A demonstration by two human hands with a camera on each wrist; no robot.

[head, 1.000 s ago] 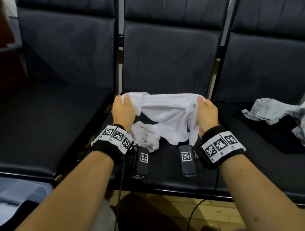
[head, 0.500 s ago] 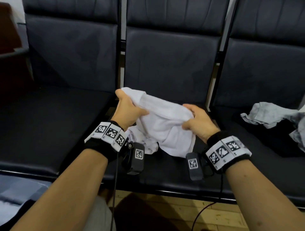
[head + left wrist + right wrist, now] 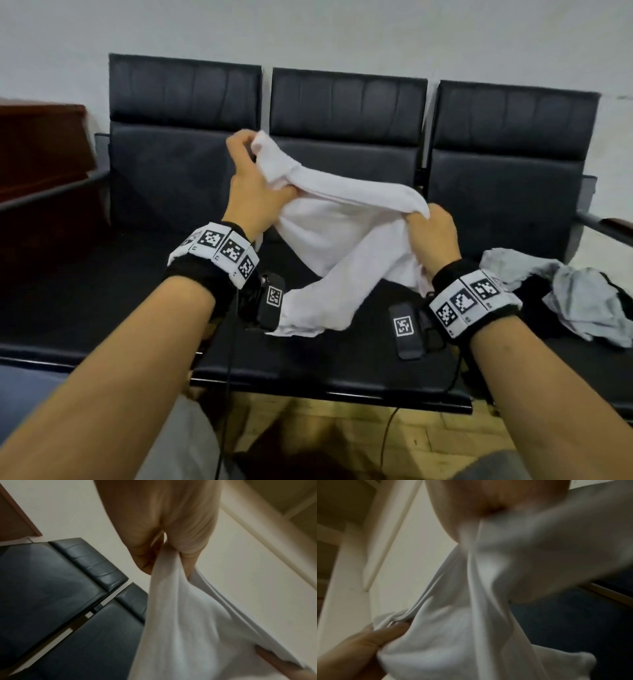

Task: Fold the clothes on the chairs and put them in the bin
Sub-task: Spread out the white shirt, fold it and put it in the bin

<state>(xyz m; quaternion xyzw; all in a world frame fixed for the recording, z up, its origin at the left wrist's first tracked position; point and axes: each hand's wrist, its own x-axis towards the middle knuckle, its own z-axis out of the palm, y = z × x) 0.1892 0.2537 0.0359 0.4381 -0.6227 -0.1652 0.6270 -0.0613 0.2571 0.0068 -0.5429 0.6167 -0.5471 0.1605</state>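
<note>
Between both hands, white garment

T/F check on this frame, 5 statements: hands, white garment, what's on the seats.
1. Both hands grip the white garment. True: left hand, right hand.
2. The left hand is higher than the right. True.
3. The garment lies folded flat on the seat. False: it is held up, its lower end trailing toward the middle seat.
4. A grey garment lies crumpled on the right-hand seat. True.
5. The right hand is open and idle. False: its fingers are curled round the cloth.
</note>
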